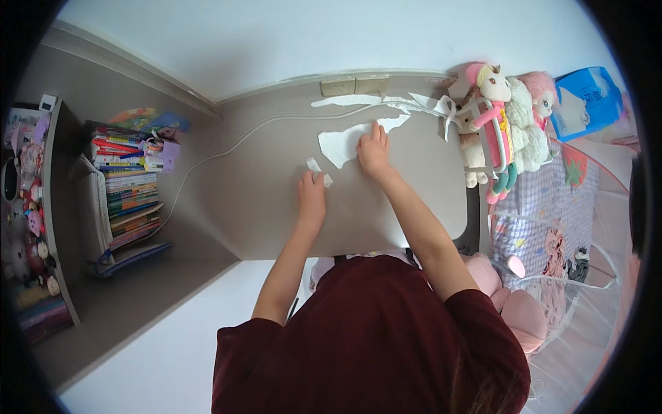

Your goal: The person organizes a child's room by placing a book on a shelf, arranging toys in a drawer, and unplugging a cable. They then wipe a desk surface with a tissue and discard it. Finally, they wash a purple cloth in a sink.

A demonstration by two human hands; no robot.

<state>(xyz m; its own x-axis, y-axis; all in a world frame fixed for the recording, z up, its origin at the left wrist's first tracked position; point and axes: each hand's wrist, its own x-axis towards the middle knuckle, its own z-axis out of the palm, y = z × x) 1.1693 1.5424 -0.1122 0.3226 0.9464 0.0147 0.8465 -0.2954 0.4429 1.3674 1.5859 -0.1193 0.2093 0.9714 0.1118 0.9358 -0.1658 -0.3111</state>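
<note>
On the grey-brown desk (269, 172), my right hand (374, 153) rests with fingers stretched over a large torn piece of white paper (338, 146). Its thumb sits apart from the fingers along the paper's right part. My left hand (312, 200) is lower and to the left, its fingertips apart against a small torn paper scrap (314, 165). Part of this scrap is hidden by the fingers, and a pale bit shows at their right. Behind the large piece, a long paper strip (338, 101) and several narrow scraps lie near the wall.
A white cable (234, 141) curves across the desk. Wall sockets (338, 87) are at the back. Soft dolls (493, 131) crowd the right edge, beside a blue bag (586, 103). Stacked books (131, 193) and a shelf of small toys (34, 221) stand left. A checked bed cover (524, 200) lies right.
</note>
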